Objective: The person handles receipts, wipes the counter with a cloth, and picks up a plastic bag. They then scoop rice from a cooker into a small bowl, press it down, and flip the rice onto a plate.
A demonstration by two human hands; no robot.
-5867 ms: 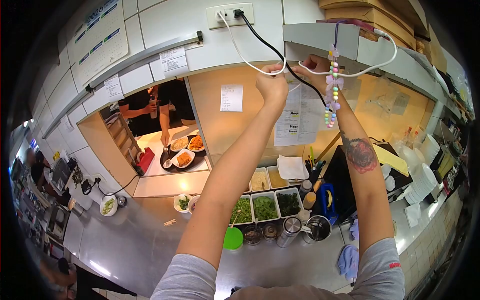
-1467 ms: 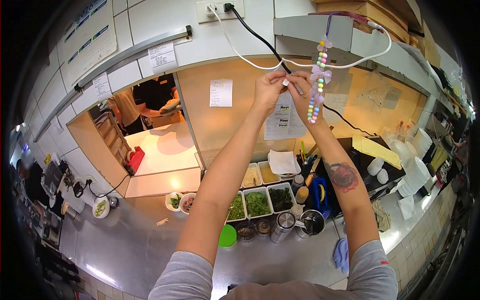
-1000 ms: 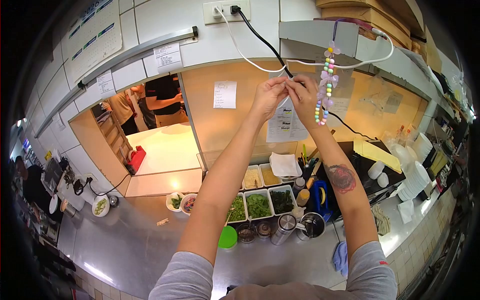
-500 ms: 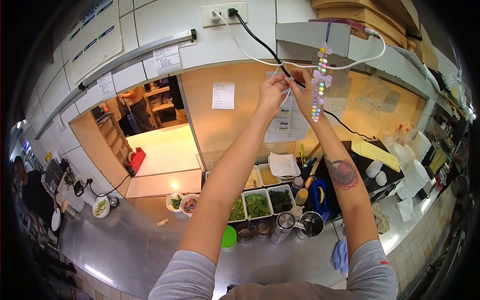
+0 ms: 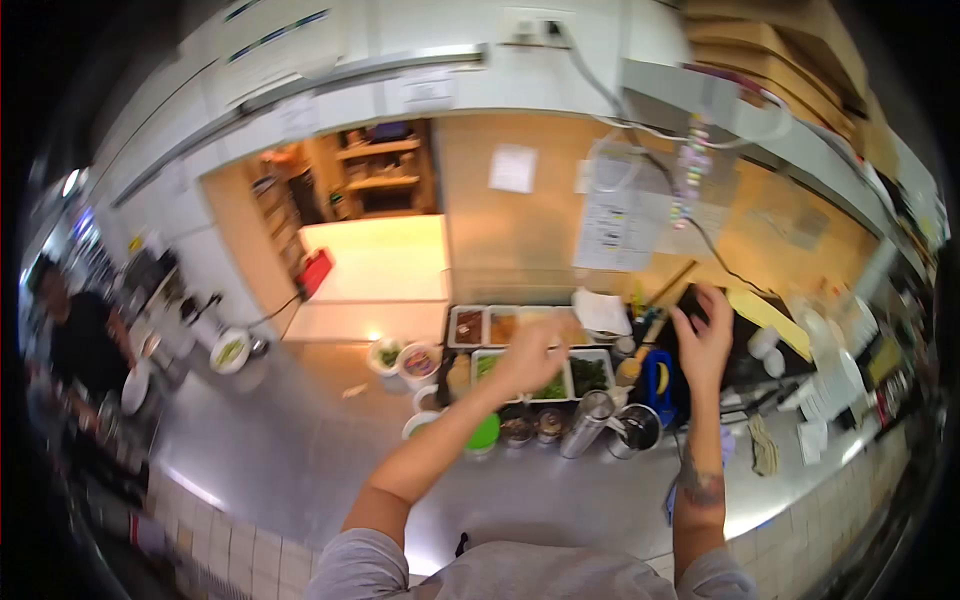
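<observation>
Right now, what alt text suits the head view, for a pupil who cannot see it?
A person's two bare hands are apart above a steel counter: the left hand, blurred, in front of food tubs, the right hand raised and open. Above, a white cable and beaded strand hang.

One head-worn camera, facing forward and down across a steel counter (image 5: 290, 430).
A wide lens looks from above the grey shirt (image 5: 540, 572), which sits nearest, along the bottom edge; the left hand (image 5: 530, 358) and right hand (image 5: 706, 340) are at middle range, the wall socket (image 5: 537, 28) farther, near the top. The view bows outward, darkens at its corners, and takes in floor tiles (image 5: 240, 550) at lower left.
</observation>
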